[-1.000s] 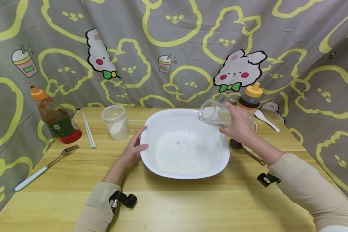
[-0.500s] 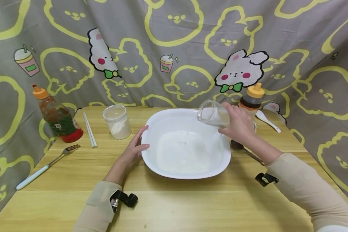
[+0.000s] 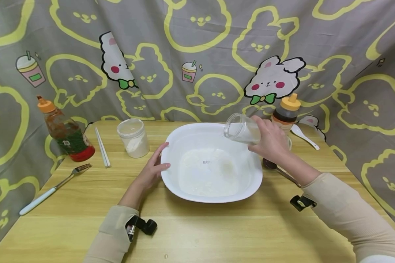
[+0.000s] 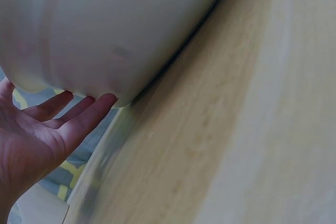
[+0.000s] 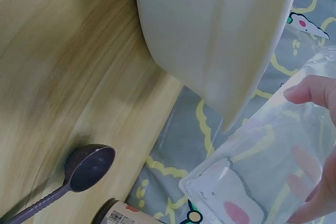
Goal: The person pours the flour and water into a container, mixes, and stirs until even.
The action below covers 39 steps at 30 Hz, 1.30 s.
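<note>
A white basin stands mid-table, with a shallow layer of liquid and dark lettering on its floor. My left hand rests at its left rim, thumb tip at the edge. In the left wrist view that hand's fingers are fairly straight, their tips against the outer wall. My right hand grips a clear glass jar round its body above the basin's right rim. The jar lies nearly sideways, mouth toward the basin, with clear liquid at its lip. In the right wrist view my fingers wrap the jar.
At left are a red-based sauce bottle, chopsticks, a fork and a jar of white powder. At right are a dark sauce bottle, a white spoon and a brown measuring spoon. A patterned curtain hangs behind.
The jar stays tilted above the basin. The stream, visible half a second ago, looks thinner now, and the lettering on the basin floor shows more clearly. Both hands keep their places.
</note>
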Tool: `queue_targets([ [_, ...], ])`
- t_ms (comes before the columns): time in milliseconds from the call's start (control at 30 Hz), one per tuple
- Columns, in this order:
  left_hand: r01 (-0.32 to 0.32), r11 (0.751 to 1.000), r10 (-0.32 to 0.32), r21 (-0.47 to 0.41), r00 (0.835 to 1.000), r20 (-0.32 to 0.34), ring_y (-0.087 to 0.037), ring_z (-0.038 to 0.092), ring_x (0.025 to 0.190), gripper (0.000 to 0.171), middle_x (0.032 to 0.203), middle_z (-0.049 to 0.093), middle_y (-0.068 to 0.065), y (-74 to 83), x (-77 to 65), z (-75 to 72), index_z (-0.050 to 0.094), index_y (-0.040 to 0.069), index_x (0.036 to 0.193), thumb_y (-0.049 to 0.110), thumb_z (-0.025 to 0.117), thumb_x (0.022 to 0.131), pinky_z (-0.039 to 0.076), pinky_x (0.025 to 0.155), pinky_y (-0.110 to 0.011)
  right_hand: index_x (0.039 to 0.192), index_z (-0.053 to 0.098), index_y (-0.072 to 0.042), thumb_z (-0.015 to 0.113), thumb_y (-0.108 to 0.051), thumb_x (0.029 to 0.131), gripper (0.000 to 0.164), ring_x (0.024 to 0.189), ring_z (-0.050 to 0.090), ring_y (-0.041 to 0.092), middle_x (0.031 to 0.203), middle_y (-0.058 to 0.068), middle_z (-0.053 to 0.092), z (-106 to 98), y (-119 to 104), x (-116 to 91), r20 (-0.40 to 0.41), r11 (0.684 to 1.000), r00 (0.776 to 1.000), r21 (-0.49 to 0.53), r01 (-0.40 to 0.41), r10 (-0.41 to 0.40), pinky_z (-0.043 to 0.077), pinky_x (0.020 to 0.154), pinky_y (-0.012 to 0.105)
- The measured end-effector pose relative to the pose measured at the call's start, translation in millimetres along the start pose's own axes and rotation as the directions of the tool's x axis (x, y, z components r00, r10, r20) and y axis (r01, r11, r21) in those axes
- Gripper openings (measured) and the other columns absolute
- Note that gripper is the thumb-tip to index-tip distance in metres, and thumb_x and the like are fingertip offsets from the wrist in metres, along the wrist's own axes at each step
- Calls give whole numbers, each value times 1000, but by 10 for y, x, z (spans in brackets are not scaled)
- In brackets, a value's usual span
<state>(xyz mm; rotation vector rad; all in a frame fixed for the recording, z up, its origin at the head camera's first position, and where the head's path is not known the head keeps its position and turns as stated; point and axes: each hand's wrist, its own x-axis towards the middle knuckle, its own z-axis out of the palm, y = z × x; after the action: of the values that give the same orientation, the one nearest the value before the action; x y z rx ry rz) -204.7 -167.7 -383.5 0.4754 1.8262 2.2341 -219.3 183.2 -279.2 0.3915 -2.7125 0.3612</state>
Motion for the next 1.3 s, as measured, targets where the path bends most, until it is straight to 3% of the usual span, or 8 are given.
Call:
queue_targets([
  [867, 2, 1000, -2, -7, 1000, -8, -45, 37, 103, 70, 123, 26, -32, -7, 3, 7, 16, 18, 137, 2, 48, 76, 50, 64, -43, 123, 37, -11, 75, -21, 54, 80, 96, 42, 41, 109, 21, 47, -39, 39, -12, 7, 1000, 1000, -27, -10, 10, 35, 71, 56],
  [1300, -4, 1000, 4, -9, 1000, -1, -43, 41, 100, 71, 121, 27, -33, -8, 5, 5, 16, 17, 137, 2, 49, 76, 50, 63, -43, 124, 37, -10, 75, -22, 54, 80, 97, 41, 41, 109, 22, 47, -61, 49, -16, 49, 999, 999, -47, -19, 22, 34, 74, 56],
])
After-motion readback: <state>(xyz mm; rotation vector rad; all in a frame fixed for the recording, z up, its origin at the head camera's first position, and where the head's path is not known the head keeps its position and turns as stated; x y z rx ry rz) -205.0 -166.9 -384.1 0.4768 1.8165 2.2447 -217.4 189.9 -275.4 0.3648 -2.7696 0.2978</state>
